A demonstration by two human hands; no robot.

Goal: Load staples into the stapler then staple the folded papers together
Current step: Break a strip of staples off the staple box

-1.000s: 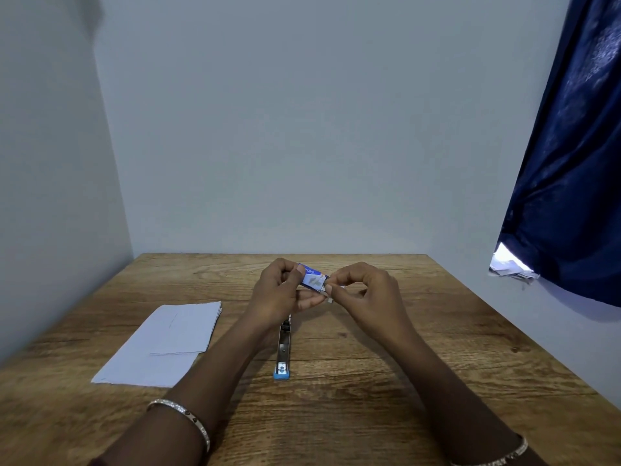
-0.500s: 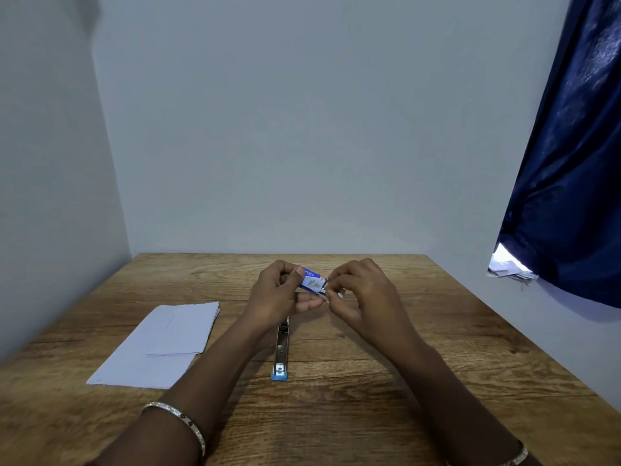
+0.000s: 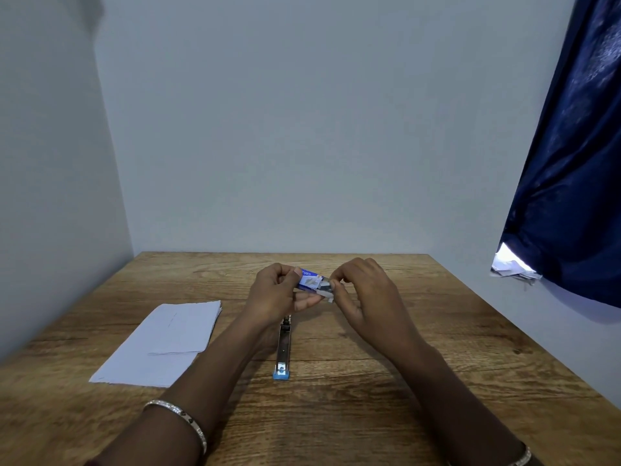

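We are at the loading step: left hand (image 3: 274, 294) grips the staple box (image 3: 311, 281), right hand (image 3: 361, 290) pinches its inner tray end. Stapler (image 3: 283, 344) lies open on the surface (image 3: 369, 381) — papers (image 3: 168, 338) to its left. Next: extract one strip, seat it.

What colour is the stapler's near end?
Light blue, on the stapler; clearest in the head view.

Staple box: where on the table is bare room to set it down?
Bare wood lies right of the stapler, out to the table edge, and along the far edge behind both hands. The left side is taken by the folded papers. The middle is crowded: left hand and right hand hold the staple box above the stapler.
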